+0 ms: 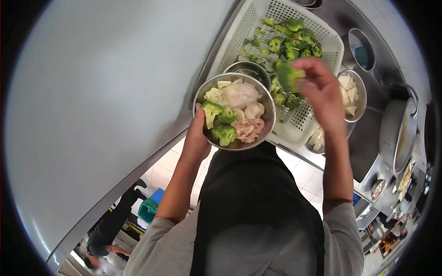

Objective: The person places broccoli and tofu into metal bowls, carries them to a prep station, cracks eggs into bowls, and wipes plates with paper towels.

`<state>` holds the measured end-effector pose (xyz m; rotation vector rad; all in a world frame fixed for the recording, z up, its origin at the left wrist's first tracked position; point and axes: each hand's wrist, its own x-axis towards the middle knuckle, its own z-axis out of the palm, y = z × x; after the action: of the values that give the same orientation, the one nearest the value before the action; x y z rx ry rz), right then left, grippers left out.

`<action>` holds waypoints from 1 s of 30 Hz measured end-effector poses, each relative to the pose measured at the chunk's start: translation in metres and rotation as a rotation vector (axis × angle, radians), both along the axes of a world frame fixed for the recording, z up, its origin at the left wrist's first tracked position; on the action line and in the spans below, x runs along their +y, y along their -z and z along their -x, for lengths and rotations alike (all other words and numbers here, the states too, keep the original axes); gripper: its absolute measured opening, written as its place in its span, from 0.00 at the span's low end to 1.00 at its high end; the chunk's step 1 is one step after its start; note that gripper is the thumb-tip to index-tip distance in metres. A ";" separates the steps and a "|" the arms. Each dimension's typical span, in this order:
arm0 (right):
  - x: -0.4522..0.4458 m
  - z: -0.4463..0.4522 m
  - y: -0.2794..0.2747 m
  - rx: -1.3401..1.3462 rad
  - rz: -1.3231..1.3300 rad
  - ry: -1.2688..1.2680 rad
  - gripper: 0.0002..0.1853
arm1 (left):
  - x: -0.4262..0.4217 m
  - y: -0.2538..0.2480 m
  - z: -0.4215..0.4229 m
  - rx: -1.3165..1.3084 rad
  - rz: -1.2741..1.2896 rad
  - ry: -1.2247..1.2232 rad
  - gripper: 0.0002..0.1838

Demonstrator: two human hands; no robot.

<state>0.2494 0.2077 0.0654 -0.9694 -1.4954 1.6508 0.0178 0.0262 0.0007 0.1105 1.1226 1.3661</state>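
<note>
My left hand (199, 138) grips the left rim of a round metal bowl (271, 120). Inside lie several broccoli florets (224, 134), pale cabbage pieces (213, 95), a whitish piece of raw meat or fish (240, 95), white round slices (253, 110) and pink minced meat (248, 130). Up and to the right, my right hand (322, 89) pinches a broccoli floret (288, 77), blurred by motion. It is above a white perforated basket (329, 34), where more broccoli (301, 41) is heaped. The bowl partly covers another metal bowl (251, 68) at the basket's near edge.
A bowl of white chunks (352, 94) stands right of the basket, near a metal container with a blue-green scrubber (361, 56). A large pot (398, 133) stands farther right. On the left spreads a broad pale metal surface (106, 92). Another person (108, 225) is at lower left.
</note>
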 end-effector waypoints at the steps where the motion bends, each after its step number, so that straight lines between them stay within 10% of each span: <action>1: -0.012 0.017 -0.007 -0.107 -0.123 -0.070 0.15 | 0.001 0.000 -0.003 0.000 -0.008 0.028 0.31; 4: -0.018 0.038 -0.014 -0.299 -0.542 -0.126 0.14 | -0.003 0.008 -0.007 0.023 -0.028 0.030 0.31; 10: 0.092 -0.032 0.012 -0.570 -0.469 0.273 0.14 | -0.037 0.028 0.008 -0.060 -0.084 -0.116 0.31; 14: 0.086 -0.020 0.093 -1.001 -0.550 -0.203 0.17 | -0.041 0.024 0.015 -0.072 -0.036 -0.147 0.32; 20: 0.061 0.000 0.153 -0.962 -0.643 -0.005 0.19 | -0.046 0.029 0.016 -0.066 -0.107 -0.111 0.29; 30: 0.066 -0.030 0.075 -0.376 -0.175 0.207 0.18 | -0.009 -0.002 -0.004 -0.001 0.014 -0.079 0.30</action>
<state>0.2791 0.2734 -0.0095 -1.3386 -1.6833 1.2145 0.0214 0.0176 0.0026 0.0562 1.1453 1.4280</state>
